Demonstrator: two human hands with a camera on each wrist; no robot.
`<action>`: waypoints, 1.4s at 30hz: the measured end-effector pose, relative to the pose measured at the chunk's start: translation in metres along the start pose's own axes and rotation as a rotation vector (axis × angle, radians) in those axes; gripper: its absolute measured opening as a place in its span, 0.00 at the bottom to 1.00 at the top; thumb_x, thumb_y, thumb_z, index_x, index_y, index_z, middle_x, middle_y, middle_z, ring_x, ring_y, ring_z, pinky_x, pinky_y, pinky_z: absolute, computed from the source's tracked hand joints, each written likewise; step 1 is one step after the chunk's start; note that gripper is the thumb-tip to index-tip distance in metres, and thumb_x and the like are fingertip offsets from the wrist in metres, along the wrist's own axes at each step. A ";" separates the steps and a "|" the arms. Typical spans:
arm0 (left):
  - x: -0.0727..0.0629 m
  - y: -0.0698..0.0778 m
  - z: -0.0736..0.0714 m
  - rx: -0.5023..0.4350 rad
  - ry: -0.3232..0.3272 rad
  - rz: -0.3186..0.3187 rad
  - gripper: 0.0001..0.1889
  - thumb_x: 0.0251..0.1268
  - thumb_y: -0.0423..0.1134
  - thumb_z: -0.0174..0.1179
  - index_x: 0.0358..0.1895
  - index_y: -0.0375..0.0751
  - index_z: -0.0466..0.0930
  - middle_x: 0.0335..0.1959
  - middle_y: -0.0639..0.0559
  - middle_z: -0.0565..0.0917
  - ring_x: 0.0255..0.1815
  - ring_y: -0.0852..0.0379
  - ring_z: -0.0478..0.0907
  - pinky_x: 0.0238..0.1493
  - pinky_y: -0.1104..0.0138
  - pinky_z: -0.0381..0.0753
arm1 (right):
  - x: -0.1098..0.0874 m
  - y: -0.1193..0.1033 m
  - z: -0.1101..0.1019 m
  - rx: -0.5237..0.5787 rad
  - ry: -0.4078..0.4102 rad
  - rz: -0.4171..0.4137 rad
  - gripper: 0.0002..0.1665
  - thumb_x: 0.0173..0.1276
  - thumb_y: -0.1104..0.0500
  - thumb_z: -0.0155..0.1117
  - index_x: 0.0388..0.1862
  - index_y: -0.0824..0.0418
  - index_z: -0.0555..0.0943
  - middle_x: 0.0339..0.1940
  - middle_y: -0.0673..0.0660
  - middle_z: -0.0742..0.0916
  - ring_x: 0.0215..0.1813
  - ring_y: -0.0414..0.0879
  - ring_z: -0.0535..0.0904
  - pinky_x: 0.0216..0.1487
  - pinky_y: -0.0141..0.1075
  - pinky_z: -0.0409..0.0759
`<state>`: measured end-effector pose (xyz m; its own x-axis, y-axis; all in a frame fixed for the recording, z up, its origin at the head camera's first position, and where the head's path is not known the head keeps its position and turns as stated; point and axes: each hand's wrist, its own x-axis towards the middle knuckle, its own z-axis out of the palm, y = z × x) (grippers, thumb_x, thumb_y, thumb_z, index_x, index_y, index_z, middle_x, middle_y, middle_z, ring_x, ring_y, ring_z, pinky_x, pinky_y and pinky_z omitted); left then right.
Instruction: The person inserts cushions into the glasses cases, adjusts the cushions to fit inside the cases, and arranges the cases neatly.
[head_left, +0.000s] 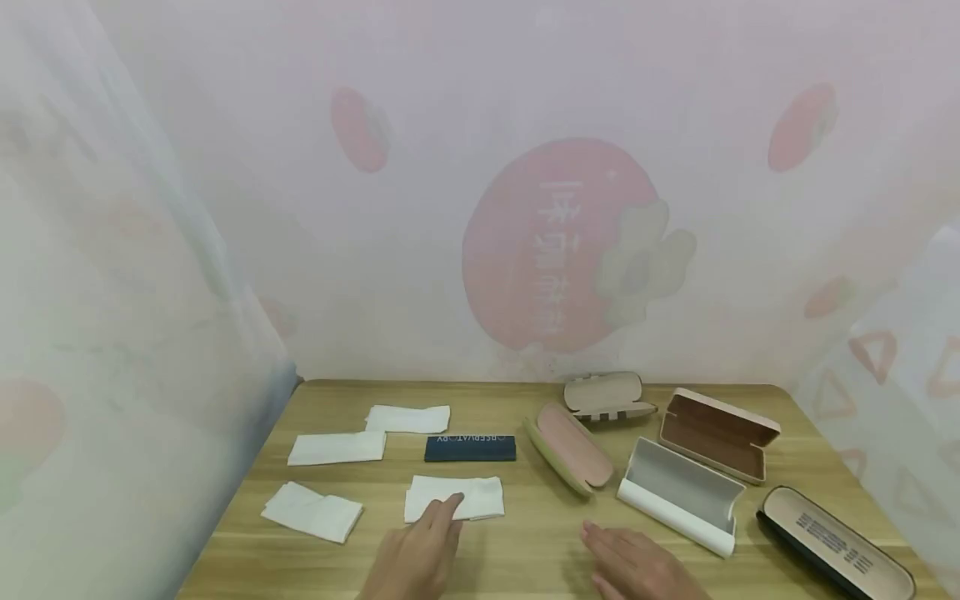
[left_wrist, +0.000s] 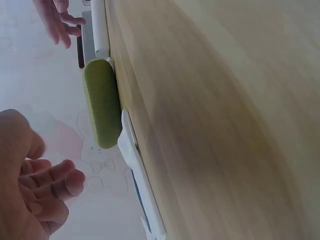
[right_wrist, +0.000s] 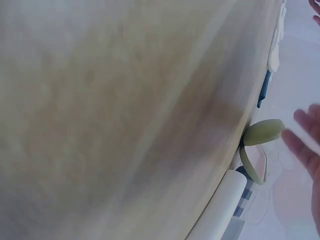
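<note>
My left hand (head_left: 420,546) hovers over the near edge of a folded white cloth (head_left: 480,497), its index finger extended across it in the head view. The left wrist view shows that hand's other fingers (left_wrist: 47,187) loosely bent with nothing between them. My right hand (head_left: 637,562) is held above the table, nearest to an opened white glasses case (head_left: 667,512) with grey lining; its fingers are fairly straight and hold nothing. An opened green glasses case (head_left: 573,450) with pink lining lies between and beyond the hands. Behind the near white cloth is a folded dark blue cloth (head_left: 470,448) with white lettering.
More folded white cloths (head_left: 337,448) lie at the left. On the right stand opened glasses cases: a checkered one (head_left: 607,396), a brown-lined one (head_left: 716,437) and a black one (head_left: 832,542) with print inside its cream lining. Patterned curtain (head_left: 420,275) surrounds the wooden table (head_left: 517,558).
</note>
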<state>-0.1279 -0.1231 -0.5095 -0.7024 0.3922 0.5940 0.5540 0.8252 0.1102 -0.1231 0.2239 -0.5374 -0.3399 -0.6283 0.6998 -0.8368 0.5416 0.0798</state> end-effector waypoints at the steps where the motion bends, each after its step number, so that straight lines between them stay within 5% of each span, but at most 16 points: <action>1: 0.002 0.001 0.001 -0.010 -0.002 0.005 0.14 0.67 0.36 0.65 0.54 0.40 0.79 0.24 0.62 0.76 0.17 0.77 0.53 0.15 0.81 0.54 | -0.001 0.000 -0.001 -0.002 0.019 0.030 0.28 0.76 0.47 0.59 0.64 0.65 0.80 0.56 0.54 0.88 0.51 0.44 0.86 0.55 0.30 0.81; 6: 0.012 0.006 0.011 -0.040 0.031 0.043 0.11 0.57 0.33 0.69 0.44 0.43 0.84 0.29 0.60 0.82 0.24 0.70 0.75 0.21 0.77 0.72 | -0.006 0.004 -0.005 -0.020 0.089 0.120 0.26 0.81 0.47 0.51 0.59 0.66 0.83 0.42 0.50 0.90 0.41 0.41 0.86 0.44 0.29 0.83; 12: 0.023 0.015 0.020 -0.134 -0.043 0.021 0.06 0.62 0.33 0.66 0.41 0.44 0.86 0.33 0.59 0.85 0.34 0.64 0.83 0.27 0.70 0.81 | -0.010 0.006 -0.013 -0.063 0.054 0.208 0.27 0.82 0.46 0.47 0.56 0.65 0.84 0.34 0.48 0.89 0.36 0.40 0.83 0.40 0.29 0.81; 17: 0.039 0.027 0.028 -0.174 -0.112 0.022 0.06 0.65 0.34 0.64 0.42 0.44 0.86 0.35 0.56 0.86 0.36 0.60 0.85 0.28 0.68 0.81 | -0.014 0.005 -0.025 -0.090 -0.009 0.350 0.21 0.70 0.53 0.66 0.57 0.63 0.85 0.39 0.48 0.90 0.38 0.38 0.83 0.42 0.29 0.81; 22: 0.061 0.039 0.037 -0.230 -0.196 0.018 0.07 0.67 0.33 0.61 0.45 0.41 0.86 0.39 0.53 0.88 0.39 0.57 0.86 0.30 0.68 0.82 | -0.018 0.004 -0.030 -0.130 -0.057 0.454 0.31 0.50 0.63 0.78 0.57 0.61 0.85 0.47 0.50 0.91 0.43 0.41 0.84 0.44 0.37 0.83; 34: 0.097 0.023 0.056 -0.396 -0.345 -0.240 0.15 0.71 0.35 0.57 0.56 0.37 0.82 0.49 0.46 0.87 0.48 0.51 0.85 0.41 0.60 0.85 | -0.009 -0.008 -0.023 -0.068 -0.191 0.625 0.25 0.56 0.63 0.76 0.56 0.60 0.85 0.52 0.55 0.90 0.53 0.49 0.86 0.54 0.48 0.85; 42: 0.086 0.007 0.047 -0.328 -0.323 -0.290 0.13 0.69 0.34 0.59 0.52 0.38 0.85 0.50 0.46 0.87 0.46 0.53 0.85 0.34 0.64 0.82 | 0.012 -0.016 -0.009 0.037 -0.297 0.699 0.23 0.63 0.62 0.72 0.57 0.62 0.85 0.52 0.54 0.90 0.53 0.46 0.85 0.55 0.43 0.84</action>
<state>-0.2054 -0.0645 -0.4951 -0.9201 0.3150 0.2327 0.3911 0.7681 0.5070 -0.1096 0.2125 -0.5238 -0.8932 -0.2720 0.3581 -0.3959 0.8533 -0.3394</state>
